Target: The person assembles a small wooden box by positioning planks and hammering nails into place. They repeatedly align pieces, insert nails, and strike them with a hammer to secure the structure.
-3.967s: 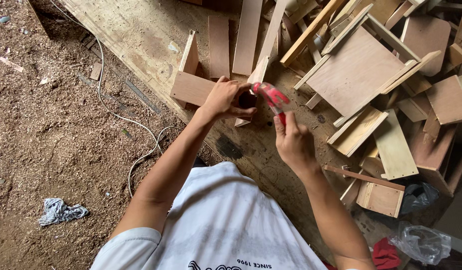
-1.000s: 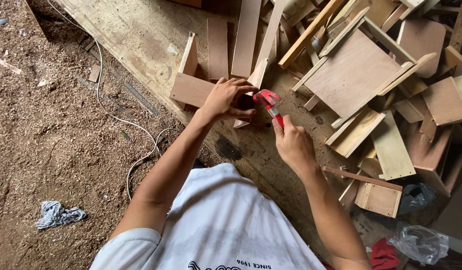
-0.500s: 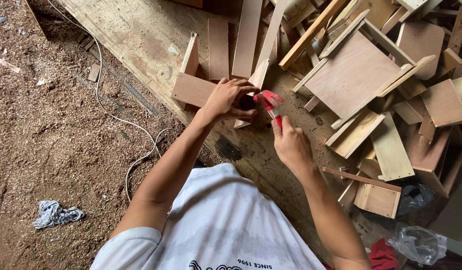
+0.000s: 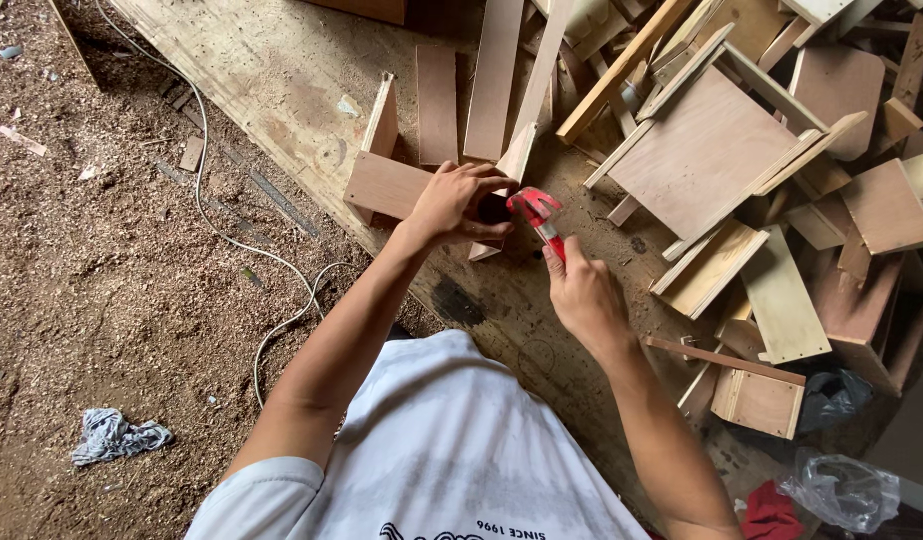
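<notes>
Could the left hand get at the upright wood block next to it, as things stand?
Probably yes. The left hand rests on the flat board, and the upright block stands just beyond with nothing between, though it would have to let go first.

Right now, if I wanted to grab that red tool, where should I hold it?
Probably by the red tool's thin handle end, coming from the lower right, as the right hand does. Its wide head points up-left beside the left hand on the small wood piece.
</notes>
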